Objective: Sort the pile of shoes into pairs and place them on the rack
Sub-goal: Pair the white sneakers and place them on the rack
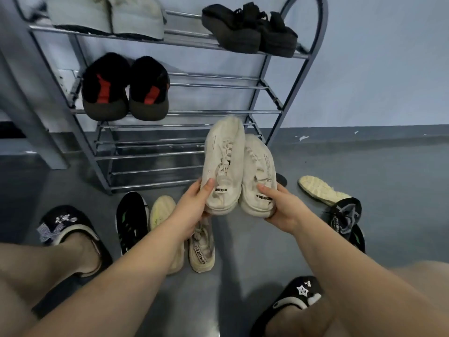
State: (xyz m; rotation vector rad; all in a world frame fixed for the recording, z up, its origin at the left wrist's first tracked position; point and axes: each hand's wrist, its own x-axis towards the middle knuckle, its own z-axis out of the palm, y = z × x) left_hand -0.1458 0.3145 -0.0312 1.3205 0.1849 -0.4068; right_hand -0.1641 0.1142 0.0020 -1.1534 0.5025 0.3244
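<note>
**Cream pair held before the rack**

The rack (279,113) stands against the wall; its middle shelf is bare right of the black-and-red slippers (125,88), and the lower rails are open. Loose shoes ring the floor (401,166) around the arms. The left hand (194,205) grips the left cream sneaker (224,164) at its heel, fingers curled under the sole; the right hand (283,207) grips the right cream sneaker (258,176) likewise. Both sneakers touch side by side, toes pointing up and away toward the rack, laces facing the camera, black lettering on the heel tabs.
</note>
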